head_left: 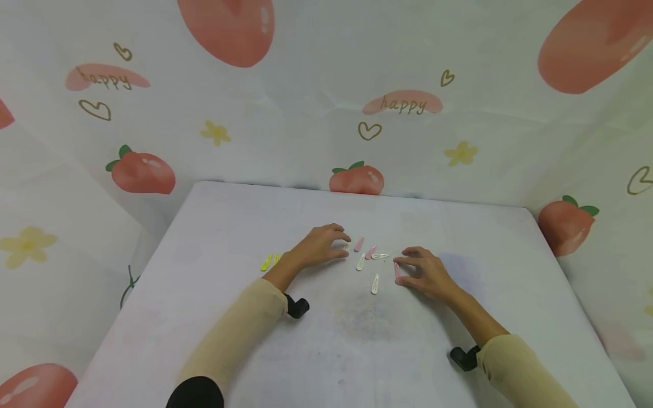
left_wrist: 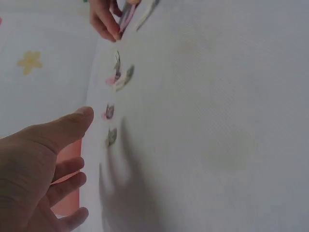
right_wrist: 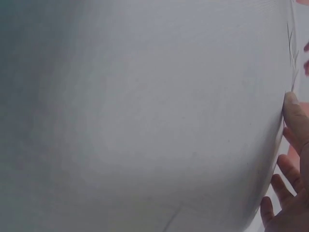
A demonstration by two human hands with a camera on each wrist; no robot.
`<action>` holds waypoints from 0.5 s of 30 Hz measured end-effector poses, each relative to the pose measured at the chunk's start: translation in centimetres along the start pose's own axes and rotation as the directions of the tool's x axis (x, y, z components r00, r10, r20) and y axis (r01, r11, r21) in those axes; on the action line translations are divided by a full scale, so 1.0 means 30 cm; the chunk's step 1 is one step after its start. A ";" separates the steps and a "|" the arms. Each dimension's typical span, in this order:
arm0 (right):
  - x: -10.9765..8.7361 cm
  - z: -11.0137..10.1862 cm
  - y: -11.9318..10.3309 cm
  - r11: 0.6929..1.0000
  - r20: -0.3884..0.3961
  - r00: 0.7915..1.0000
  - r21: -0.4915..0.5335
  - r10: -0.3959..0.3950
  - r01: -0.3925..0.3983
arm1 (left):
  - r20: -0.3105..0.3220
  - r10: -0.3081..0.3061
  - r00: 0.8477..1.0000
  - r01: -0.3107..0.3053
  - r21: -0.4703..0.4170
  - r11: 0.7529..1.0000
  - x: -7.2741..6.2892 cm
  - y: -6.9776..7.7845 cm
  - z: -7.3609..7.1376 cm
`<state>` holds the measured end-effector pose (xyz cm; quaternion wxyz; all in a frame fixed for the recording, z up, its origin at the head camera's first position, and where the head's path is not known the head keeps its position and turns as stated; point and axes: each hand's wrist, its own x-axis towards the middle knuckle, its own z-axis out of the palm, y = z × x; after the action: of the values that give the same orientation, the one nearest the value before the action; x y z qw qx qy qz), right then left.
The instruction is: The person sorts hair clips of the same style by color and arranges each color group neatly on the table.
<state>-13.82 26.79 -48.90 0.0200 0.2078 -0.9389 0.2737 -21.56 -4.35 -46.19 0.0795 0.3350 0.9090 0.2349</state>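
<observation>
One pink clip (head_left: pixel 397 271) sits right of the scattered clips (head_left: pixel 360 262), its ends pinched between thumb and finger of the right hand (head_left: pixel 427 275); the left hand's (head_left: pixel 318 246) fingers stand apart near a white clip (head_left: pixel 346 247). Both look light, stiff, perhaps slick (thin, too): best taken by the edges.

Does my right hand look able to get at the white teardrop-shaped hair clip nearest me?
Probably yes: only bare white tabletop separates the right hand from that white clip, though it seems to pinch a pink clip.
</observation>
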 end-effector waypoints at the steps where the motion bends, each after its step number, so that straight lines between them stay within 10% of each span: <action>1: 0.000 0.000 -0.001 1.000 -0.001 1.000 0.002 0.000 0.000 | -0.004 0.001 1.000 -0.001 -0.006 1.000 0.015 0.007 0.009; 15: -0.002 -0.001 -0.009 1.000 -0.009 1.000 0.007 0.000 0.000 | 0.031 -0.041 0.999 0.040 0.025 0.999 0.106 0.029 0.050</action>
<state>-13.67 26.62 -48.75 0.0236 0.2067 -0.9378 0.2779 -23.02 -1.16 -47.06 0.0945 0.3213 0.9170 0.2168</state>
